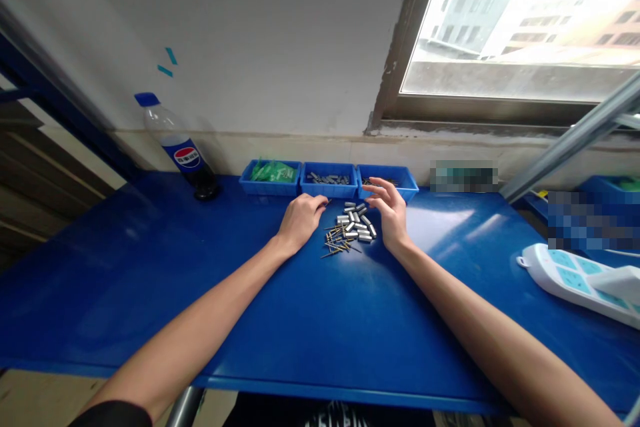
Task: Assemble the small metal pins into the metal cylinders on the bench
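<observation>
Left of the metal cylinders, the left hand seems to pinch a thin pin; right of them, the right hand's grip is released. Better to take cylinders singly.

So there's a thin pin poking out of the left hand, too small to make out properly. Shiny silver bars, short and chunky, lie every which way between that grip and the half-curled right hand. Skinny brassy pins are heaped right beside them, just nearer the body than the pinch.
</observation>
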A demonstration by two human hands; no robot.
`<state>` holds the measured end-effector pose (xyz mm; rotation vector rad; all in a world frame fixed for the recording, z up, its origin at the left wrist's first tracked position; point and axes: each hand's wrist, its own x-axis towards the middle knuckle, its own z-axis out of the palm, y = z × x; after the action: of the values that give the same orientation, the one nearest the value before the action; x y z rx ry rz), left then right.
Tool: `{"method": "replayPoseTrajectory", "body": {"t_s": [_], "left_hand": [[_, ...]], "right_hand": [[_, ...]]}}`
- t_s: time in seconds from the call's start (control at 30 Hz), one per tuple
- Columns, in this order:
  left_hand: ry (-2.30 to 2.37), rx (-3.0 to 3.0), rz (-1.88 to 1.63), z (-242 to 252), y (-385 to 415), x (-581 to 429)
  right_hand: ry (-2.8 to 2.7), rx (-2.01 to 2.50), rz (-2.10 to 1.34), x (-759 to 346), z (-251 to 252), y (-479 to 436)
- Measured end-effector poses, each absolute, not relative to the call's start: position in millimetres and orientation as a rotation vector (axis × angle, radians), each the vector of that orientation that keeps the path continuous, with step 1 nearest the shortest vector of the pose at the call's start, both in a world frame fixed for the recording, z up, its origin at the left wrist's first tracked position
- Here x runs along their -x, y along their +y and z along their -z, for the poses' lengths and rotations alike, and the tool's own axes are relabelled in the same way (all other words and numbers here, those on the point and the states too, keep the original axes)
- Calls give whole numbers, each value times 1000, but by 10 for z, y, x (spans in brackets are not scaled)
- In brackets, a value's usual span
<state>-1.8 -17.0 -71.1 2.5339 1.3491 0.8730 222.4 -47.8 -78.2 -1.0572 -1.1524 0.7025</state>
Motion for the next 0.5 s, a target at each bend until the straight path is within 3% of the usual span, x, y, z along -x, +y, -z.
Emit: {"method": "replayPoseTrajectory", "body": {"t_s": [0.5], "left_hand": [[1132, -2712, -837, 814, -87, 20]], "right_hand": [[-1213, 1077, -732, -2200, 757, -509]]}}
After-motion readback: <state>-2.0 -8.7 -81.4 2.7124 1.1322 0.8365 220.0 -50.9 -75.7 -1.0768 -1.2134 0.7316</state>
